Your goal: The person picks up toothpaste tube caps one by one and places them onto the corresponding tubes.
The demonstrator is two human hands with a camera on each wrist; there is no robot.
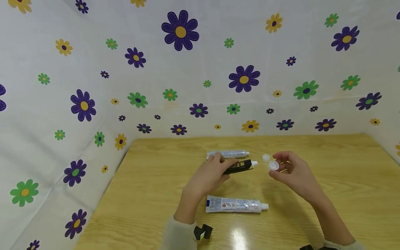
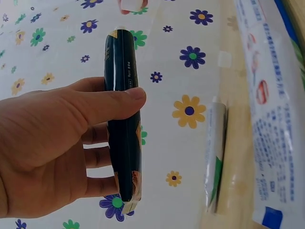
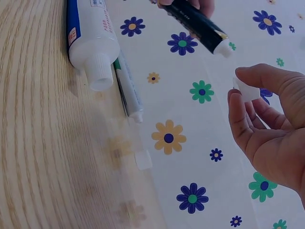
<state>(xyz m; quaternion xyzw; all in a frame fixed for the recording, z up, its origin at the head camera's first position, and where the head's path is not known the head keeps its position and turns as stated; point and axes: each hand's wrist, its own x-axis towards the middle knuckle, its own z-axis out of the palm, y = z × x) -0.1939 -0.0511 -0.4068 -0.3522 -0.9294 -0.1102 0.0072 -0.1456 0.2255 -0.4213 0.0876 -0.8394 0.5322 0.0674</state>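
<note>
Black toothpaste tube [image 1: 239,167] held above wooden table [image 1: 150,173], left hand [image 1: 207,175] gripping it mid-length; right hand [image 1: 295,177] pinches a white cap [image 1: 273,165], apart from the bare nozzle [image 1: 254,163]; tube probably light, soft, slick, easily squeezed, so hold lightly; cap likely stiff, best pinched edgewise.

black tube [image 1: 240,167] partly covered, large tube [image 2: 269,95] cropped
</note>
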